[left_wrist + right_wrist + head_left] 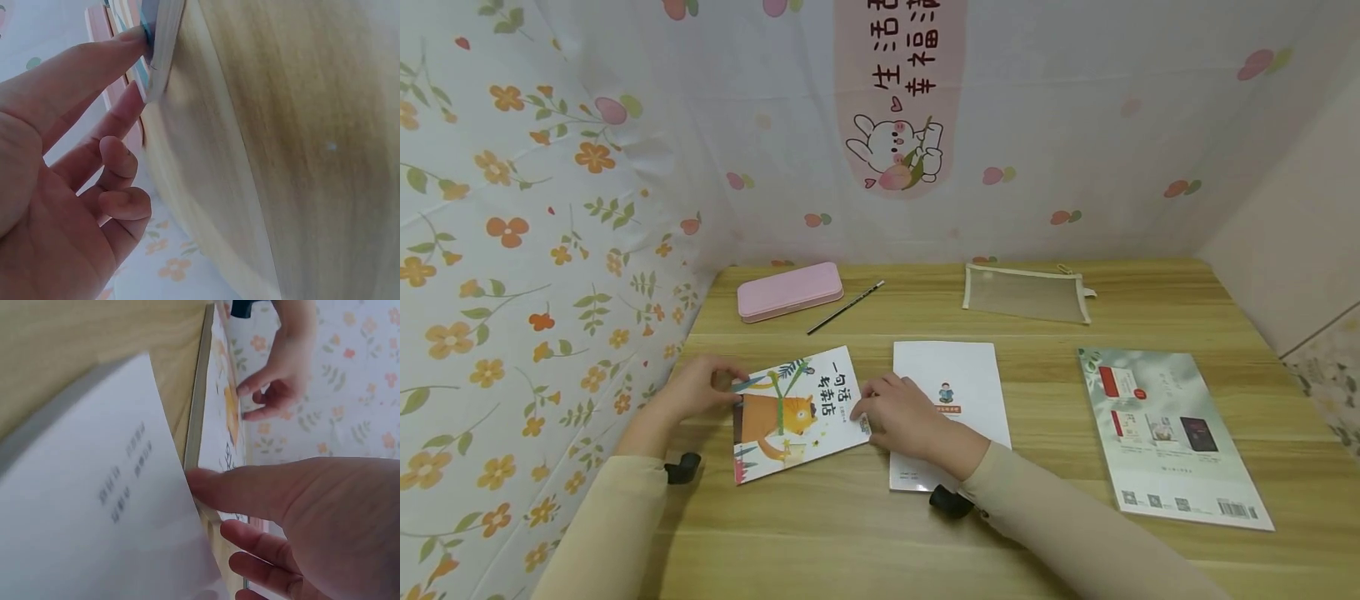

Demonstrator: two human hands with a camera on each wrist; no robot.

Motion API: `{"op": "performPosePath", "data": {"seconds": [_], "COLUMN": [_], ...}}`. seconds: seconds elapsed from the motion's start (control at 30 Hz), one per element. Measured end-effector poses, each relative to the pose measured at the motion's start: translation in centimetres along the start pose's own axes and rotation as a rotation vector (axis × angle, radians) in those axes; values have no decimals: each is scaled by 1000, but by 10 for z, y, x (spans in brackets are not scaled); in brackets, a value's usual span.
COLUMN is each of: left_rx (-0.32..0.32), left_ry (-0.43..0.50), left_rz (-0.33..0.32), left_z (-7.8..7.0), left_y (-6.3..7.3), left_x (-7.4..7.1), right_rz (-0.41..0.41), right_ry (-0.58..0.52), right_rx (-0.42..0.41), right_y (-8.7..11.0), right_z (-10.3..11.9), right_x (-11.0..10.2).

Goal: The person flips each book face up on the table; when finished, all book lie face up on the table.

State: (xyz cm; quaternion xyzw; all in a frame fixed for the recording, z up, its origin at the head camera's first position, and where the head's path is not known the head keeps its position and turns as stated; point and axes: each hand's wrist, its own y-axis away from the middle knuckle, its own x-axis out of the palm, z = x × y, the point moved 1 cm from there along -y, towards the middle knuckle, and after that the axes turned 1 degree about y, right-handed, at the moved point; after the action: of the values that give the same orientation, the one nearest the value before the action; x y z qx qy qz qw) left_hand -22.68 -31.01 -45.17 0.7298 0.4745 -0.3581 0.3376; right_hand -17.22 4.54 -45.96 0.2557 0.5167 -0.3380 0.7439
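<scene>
A picture book with an orange bear on its cover lies slightly turned on the left of the table, between both hands. My left hand pinches its left edge with thumb and index finger; the other fingers curl loosely in the left wrist view. At the opposite edge my right hand holds the book by its corner, the thumb against the side of the pages. Beneath the right hand lies a white book with a small reading figure, partly covered by that hand and wrist.
Behind the picture book are a pink pencil case and a dark pencil. A mesh zip pouch lies at the back. On the right is a pale green book, back cover up. Patterned cloth borders the table's left side.
</scene>
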Motion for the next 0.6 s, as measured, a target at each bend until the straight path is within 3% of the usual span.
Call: {"op": "performPosePath", "data": {"seconds": [0.13, 0.37, 0.6], "left_rx": [-1, 70, 68], "left_ry": [-17, -14, 10], "left_rz": [8, 5, -18], "left_z": [0, -1, -1], "left_y": [5, 15, 21], "left_x": [1, 3, 8], "right_rz": [-8, -4, -25], "right_ry": [-9, -81, -37], "right_rx": [7, 0, 37], "right_y": [-5, -16, -26], "right_z": [-5, -16, -24], "right_x": [0, 1, 0]}}
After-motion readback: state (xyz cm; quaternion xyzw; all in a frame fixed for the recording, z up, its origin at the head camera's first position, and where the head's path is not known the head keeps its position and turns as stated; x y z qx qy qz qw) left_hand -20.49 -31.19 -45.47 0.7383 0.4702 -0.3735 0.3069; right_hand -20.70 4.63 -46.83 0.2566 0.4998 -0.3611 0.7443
